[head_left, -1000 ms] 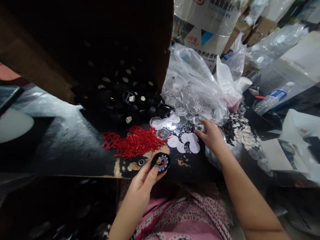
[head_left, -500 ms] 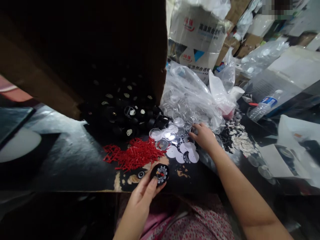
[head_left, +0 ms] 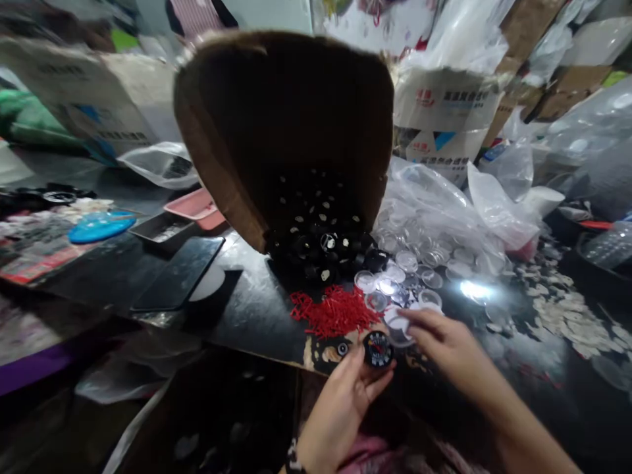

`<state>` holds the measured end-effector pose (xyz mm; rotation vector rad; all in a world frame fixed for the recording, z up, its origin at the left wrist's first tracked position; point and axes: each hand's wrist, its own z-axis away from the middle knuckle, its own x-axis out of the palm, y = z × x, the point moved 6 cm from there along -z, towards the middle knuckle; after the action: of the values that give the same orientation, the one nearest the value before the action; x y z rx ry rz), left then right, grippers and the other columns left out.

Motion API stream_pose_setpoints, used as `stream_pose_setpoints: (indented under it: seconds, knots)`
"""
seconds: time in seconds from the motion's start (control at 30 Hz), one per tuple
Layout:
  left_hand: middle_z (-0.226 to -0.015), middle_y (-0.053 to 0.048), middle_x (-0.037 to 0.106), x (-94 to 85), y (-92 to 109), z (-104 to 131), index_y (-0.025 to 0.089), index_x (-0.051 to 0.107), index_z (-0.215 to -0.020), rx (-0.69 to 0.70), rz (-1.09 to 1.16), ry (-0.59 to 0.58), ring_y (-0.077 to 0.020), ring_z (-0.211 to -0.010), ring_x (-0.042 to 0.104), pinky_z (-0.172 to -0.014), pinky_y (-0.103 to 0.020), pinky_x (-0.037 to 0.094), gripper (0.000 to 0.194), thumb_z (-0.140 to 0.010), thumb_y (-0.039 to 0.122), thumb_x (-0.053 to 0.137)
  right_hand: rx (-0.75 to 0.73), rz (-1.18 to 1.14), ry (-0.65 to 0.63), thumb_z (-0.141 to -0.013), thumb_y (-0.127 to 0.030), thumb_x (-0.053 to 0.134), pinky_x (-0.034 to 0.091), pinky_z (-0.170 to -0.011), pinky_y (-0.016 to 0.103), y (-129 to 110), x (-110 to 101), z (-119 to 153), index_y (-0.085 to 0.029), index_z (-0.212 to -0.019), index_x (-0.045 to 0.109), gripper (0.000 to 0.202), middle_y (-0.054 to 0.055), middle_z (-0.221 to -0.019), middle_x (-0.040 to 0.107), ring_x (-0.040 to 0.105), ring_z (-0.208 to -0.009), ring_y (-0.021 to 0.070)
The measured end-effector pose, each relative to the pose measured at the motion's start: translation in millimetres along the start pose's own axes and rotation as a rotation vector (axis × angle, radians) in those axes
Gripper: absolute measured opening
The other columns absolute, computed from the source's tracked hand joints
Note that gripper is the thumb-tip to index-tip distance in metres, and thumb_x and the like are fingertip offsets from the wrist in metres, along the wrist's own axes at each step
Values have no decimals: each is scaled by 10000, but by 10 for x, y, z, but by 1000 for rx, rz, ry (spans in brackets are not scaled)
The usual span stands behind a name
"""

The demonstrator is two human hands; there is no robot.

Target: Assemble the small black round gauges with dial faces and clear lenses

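My left hand is closed on a small round black dial with white markings and a red pointer, held face up at the table's front edge. Just right of it, my right hand pinches a clear round plastic cover, close to the dial but seemingly apart from it. Beyond the hands lie a heap of red pointers and a pile of clear covers. White printed discs under the right fingers are partly hidden. A small dark ring rests left of the dial.
A large cardboard box lies open toward me, with black round cases spilling out. Small pale pieces are scattered at right. A dark flat panel, a pink tray and a blue lid lie left. Someone in stripes stands behind.
My right hand has come back from the pile of clear covers to beside the dial, now with a cover in its fingers. My left hand still holds the dial. The view has swung left.
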<state>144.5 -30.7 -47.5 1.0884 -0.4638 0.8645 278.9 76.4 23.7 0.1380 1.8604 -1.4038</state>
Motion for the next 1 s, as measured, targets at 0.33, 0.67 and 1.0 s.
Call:
stream_pose_setpoints:
  seconds: [0.33,0.67,1.0]
  knots:
    - [-1319,-14,619,-19,-12,-41,293,635,-1217,226,-422,-23,-223,-1230,556,-1040,-327,458,384,-837,335,676,-65,-8,-26,-968,-347,439,454,-769,294,-299,383,104,-182,-961,639,258,48,-885,607,592,-843,169]
    - [-1205,-2,687,211,160,232,256,612,-1210,426,-674,-21,-171,-1120,630,-963,-239,493,334,-878,290,617,-300,155,201,-982,-235,309,313,-630,280,-614,348,117,-195,-641,465,377,-28,-564,457,432,-556,123]
    - [-1242,-8,665,-864,333,718,282,556,-1298,275,-1190,166,-192,-1119,631,-987,-325,489,414,-888,339,544,-330,21,-282,-974,-318,428,392,-633,242,-590,849,108,-217,-867,612,235,-15,-712,623,575,-668,137]
